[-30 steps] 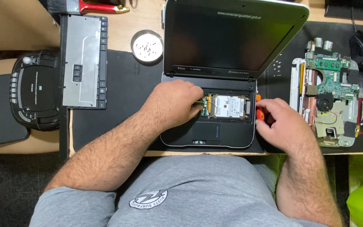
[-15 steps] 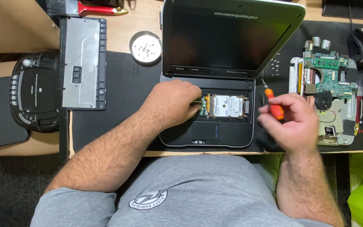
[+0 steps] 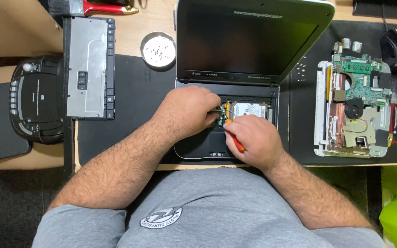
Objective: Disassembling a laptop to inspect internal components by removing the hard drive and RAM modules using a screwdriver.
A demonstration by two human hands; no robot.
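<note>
While the left hand (image 3: 187, 110) rests curled inside the laptop (image 3: 249, 92), the right hand's (image 3: 253, 140) grip clamps an orange screwdriver (image 3: 236, 141).

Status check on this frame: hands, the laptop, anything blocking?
Left hand rests in the opened laptop bay. Right hand grips an orange screwdriver, tip by the small board. Hard drive exposed. Nothing blocking.

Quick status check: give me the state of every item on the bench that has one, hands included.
Laptop: lid open, screen dark, keyboard off, insides exposed.
Hard drive: seated in the open base, uncovered.
Left hand: resting inside the base beside the drive.
Right hand: gripping an orange screwdriver, tip at the internals.
Removed keyboard: face down on the desk.
Round tin: open, holding small screws.
Second device: stripped, circuit board and fan bare.
</note>
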